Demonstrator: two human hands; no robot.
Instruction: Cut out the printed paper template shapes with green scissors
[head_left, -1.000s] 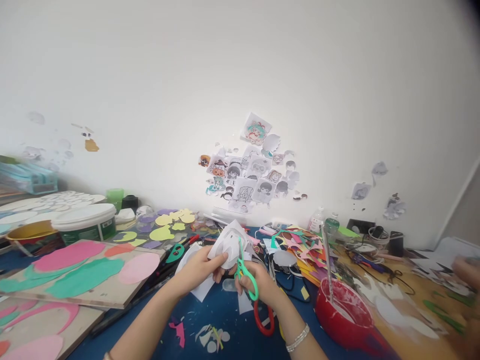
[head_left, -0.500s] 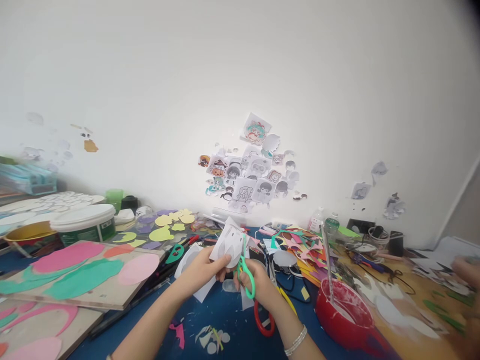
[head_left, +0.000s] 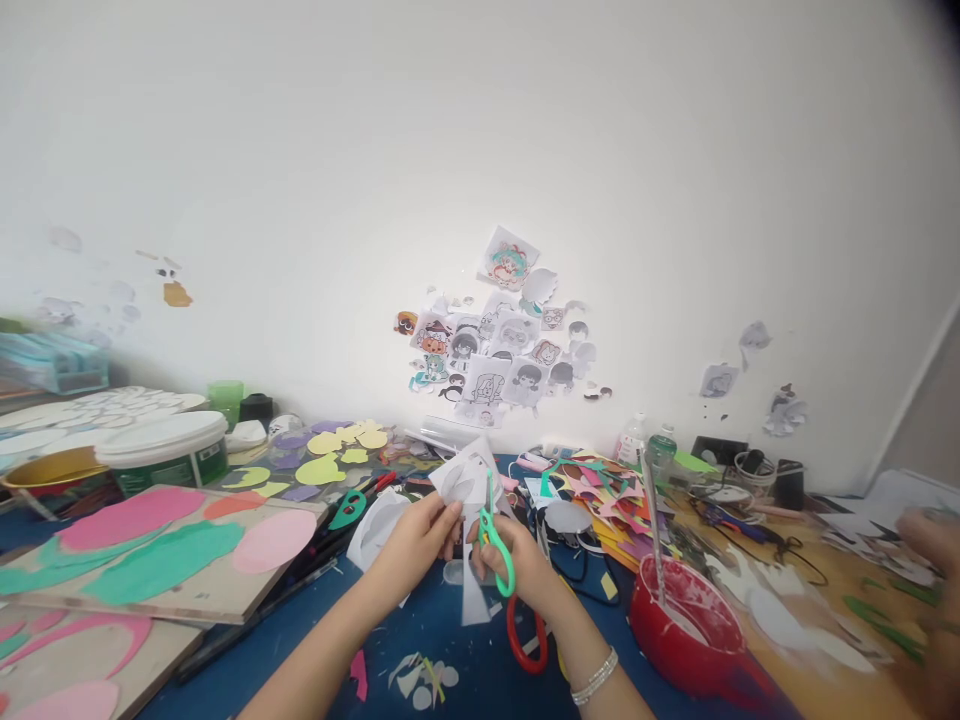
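Observation:
My left hand [head_left: 421,535] pinches a white sheet of paper [head_left: 466,478] with grey printed shapes, thumb on top. In my right hand [head_left: 517,560] is a pair of green-handled scissors [head_left: 504,577], its fingers in the loops and its blades pointing up along the right side of the sheet. A narrow white paper strip [head_left: 474,597] hangs down between the two hands. Whether it is still joined to the sheet I cannot tell. Below my right wrist lies a red scissor handle [head_left: 527,655]. White paper pieces [head_left: 373,530] rest just beyond my left hand.
Boards with pink and green cutouts [head_left: 161,560] are at left, near a white-lidded tub [head_left: 161,440]. A red pot [head_left: 686,615] with a stick stands at right, before a pile of coloured scraps [head_left: 607,490]. Another person's hand [head_left: 926,540] shows at far right.
The sheet has turned in my left hand, and a paper strip now hangs lower between my hands. My right hand with the scissors has shifted slightly.

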